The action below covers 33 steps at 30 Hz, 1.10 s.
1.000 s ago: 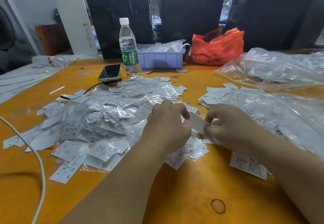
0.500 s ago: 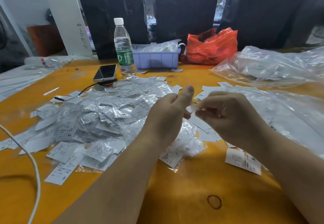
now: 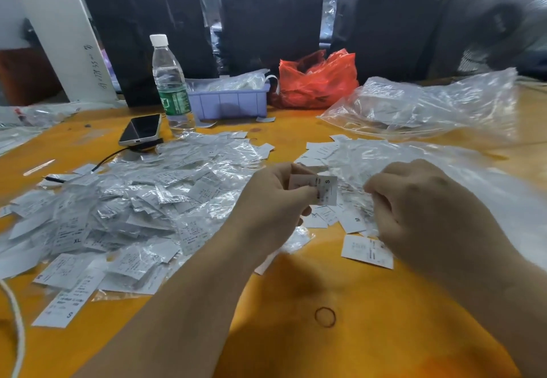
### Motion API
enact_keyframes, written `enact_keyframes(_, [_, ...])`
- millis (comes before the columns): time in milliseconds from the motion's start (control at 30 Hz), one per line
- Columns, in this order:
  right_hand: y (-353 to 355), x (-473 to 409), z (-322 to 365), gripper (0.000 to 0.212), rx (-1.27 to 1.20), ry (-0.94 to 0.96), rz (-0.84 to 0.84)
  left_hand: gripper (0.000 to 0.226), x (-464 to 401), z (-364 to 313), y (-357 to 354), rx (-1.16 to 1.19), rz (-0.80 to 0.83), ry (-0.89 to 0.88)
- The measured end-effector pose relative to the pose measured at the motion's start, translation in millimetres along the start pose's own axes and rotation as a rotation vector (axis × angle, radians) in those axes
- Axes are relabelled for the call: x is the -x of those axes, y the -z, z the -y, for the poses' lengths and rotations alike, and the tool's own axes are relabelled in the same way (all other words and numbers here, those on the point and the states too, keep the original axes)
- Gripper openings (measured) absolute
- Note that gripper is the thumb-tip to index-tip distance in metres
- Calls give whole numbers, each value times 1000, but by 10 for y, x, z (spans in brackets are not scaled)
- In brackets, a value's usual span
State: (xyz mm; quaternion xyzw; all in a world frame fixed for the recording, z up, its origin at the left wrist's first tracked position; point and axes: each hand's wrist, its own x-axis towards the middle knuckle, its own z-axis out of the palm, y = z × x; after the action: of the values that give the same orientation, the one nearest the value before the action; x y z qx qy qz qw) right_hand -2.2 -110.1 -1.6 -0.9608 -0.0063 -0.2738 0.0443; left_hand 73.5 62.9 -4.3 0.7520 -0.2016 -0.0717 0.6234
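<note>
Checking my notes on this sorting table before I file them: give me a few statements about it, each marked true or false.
The left hand pinches a paper tag printed S. True.
The water bottle lies on its side. False: it stands upright, cap on.
The phone rests left of the bottle. True.
The red bag sits inside the blue tray. False: it sits beside the tray, on its right.
The rubber band hangs on the bottle. False: it lies on the bare table.

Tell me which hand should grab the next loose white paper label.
Probably right. The right hand is directly above the loose white paper labels; the left hand pinches a white S-marked label.
</note>
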Motion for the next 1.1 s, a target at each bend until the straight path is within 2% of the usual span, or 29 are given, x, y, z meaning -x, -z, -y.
enact_keyframes(100, [40, 105, -55, 14, 139, -106, 134, 15, 56, 19, -110, -37, 48, -16])
enact_keyframes(233, [-27, 182, -116, 9, 277, -137, 308, 15, 136, 50, -316, -119, 102, -74])
enact_keyframes(367, [-116, 203, -128, 24, 270, -138, 289, 15, 173, 66, -406, -191, 160, -162])
enact_keyframes(500, [-163, 215, -105, 35, 307, -203, 323, 16, 162, 103, -403, -221, 164, -161])
enact_keyframes(900, [-199, 220, -77, 29, 278, -173, 243, 17, 163, 130, -393, -273, 144, -179])
enact_keyframes(1033, [-222, 231, -139, 45, 277, -285, 352, 17, 161, 140, -410, -290, 146, -176])
enact_keyframes(1100, [-222, 227, -141, 46, 262, -302, 378, 17, 161, 141, -421, -288, 150, -175])
